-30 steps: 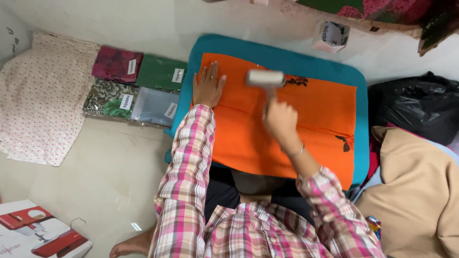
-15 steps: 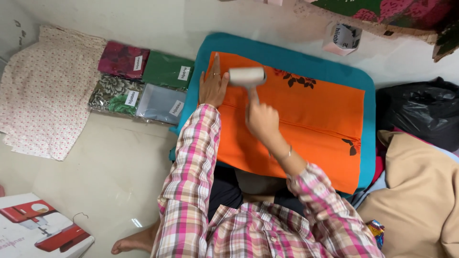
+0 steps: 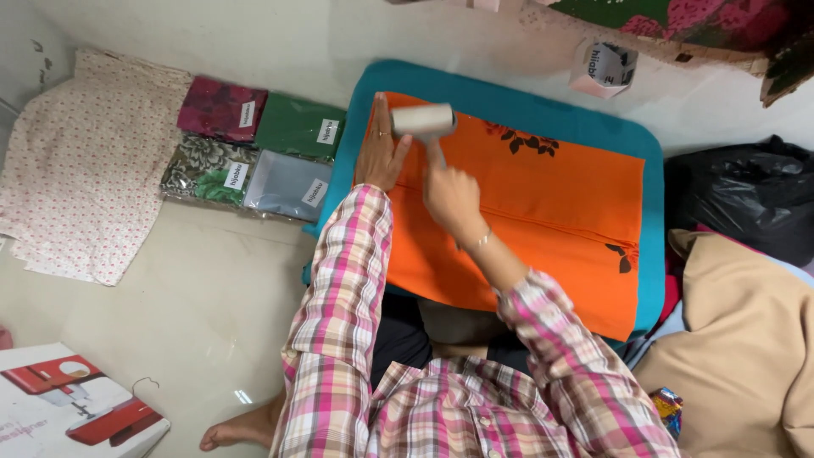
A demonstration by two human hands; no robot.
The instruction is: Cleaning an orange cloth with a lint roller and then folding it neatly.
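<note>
A folded orange cloth (image 3: 543, 212) with black leaf prints lies on a teal pad (image 3: 509, 97). My left hand (image 3: 379, 153) rests flat on the cloth's far left corner, fingers together. My right hand (image 3: 451, 199) grips the handle of a white lint roller (image 3: 422, 120), whose drum sits on the cloth right beside my left hand's fingers. Both arms wear pink plaid sleeves.
Several flat cloth packets in clear wrap (image 3: 254, 153) lie left of the pad, beside a cream dotted fabric (image 3: 80, 178). A black plastic bag (image 3: 742, 199) and a tan cloth (image 3: 746, 339) sit at right. A white and red box (image 3: 68, 407) is at the bottom left.
My right hand has drawn the lint roller leftward and farther across the orange cloth, until it reached my left hand. The left hand stayed in place.
</note>
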